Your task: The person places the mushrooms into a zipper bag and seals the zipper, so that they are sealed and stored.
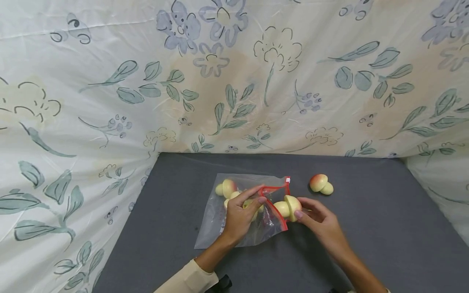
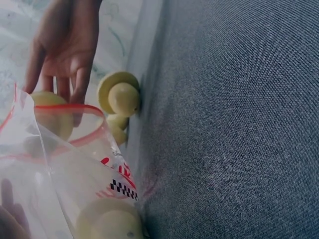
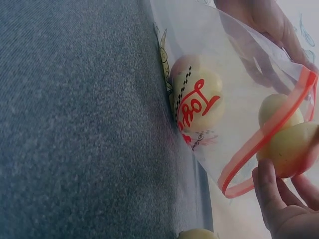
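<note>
A clear zip bag with a red-edged mouth lies on the grey surface, its mouth facing right. My left hand grips the bag near its mouth, thumb and fingers at the red edge. Several toy mushrooms, such as this mushroom, are inside the bag. My right hand holds another pale yellow toy mushroom by its reddish cap, stem pointing into the bag's mouth. In the right wrist view the red strip crosses in front of the held mushroom's stem.
One more toy mushroom lies outside the bag, beyond my right hand. The dark grey cloth surface is bounded at the back and sides by a floral curtain. Red lettering shows on the bag.
</note>
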A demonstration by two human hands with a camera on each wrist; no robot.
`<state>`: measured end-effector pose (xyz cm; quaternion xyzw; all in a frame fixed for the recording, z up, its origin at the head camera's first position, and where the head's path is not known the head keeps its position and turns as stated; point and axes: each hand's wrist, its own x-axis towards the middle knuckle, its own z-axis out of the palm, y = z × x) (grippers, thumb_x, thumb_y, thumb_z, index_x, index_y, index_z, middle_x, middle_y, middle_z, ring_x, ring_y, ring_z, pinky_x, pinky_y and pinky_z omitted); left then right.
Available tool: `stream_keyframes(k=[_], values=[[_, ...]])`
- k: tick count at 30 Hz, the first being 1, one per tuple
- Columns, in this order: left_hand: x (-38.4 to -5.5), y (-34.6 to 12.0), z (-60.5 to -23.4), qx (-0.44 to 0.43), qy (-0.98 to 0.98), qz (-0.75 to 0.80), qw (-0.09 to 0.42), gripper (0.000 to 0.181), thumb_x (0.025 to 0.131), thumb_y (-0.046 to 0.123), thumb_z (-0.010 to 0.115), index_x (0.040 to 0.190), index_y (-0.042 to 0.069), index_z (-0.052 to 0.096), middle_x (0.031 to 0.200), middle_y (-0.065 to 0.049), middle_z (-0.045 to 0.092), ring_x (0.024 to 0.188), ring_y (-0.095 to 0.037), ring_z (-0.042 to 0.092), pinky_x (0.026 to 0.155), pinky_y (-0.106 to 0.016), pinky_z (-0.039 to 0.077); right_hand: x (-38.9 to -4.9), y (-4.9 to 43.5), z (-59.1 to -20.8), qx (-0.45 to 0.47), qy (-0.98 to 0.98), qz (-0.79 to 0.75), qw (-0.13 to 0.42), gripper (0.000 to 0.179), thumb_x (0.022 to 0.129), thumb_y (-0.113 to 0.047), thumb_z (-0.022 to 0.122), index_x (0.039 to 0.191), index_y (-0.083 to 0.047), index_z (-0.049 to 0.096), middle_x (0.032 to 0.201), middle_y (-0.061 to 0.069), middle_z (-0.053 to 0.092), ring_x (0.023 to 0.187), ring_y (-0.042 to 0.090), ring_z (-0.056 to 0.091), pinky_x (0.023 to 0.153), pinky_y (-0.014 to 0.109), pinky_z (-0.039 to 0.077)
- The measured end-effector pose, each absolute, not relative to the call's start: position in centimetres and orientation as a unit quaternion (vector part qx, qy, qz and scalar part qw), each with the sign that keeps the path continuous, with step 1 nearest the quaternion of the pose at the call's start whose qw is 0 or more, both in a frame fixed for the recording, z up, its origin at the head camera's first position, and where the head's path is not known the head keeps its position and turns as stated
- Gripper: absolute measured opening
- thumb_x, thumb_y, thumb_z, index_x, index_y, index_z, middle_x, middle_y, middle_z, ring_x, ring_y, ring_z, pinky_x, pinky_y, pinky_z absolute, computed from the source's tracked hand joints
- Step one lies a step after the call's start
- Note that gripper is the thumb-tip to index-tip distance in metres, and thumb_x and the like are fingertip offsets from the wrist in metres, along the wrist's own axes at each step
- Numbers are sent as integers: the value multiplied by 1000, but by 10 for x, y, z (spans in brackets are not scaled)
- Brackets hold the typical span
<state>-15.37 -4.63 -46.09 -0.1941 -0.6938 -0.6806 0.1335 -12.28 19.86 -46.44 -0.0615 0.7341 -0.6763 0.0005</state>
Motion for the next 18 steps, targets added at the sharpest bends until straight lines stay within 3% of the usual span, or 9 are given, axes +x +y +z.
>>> stream_keyframes(k=[9, 18], values=[[-153, -46, -461, -190, -694, -682, 129, 39, 97, 6, 77, 136, 8, 72, 119, -11, 79, 117, -21, 72, 101, -38, 56, -124, 192, -462, -91, 730, -678, -10, 41, 101, -2, 71, 140, 7, 59, 130, -5, 70, 116, 5, 70, 91, 22, 59], [-152, -45, -460, -190, -687, -691, 120, 40, 96, 5, 77, 136, 7, 72, 119, -13, 79, 111, -20, 74, 92, -32, 61, -127, 193, -467, -137, 693, -708, 2, 43, 103, 3, 65, 143, 14, 51, 130, -1, 73, 120, 15, 71, 93, 25, 60]])
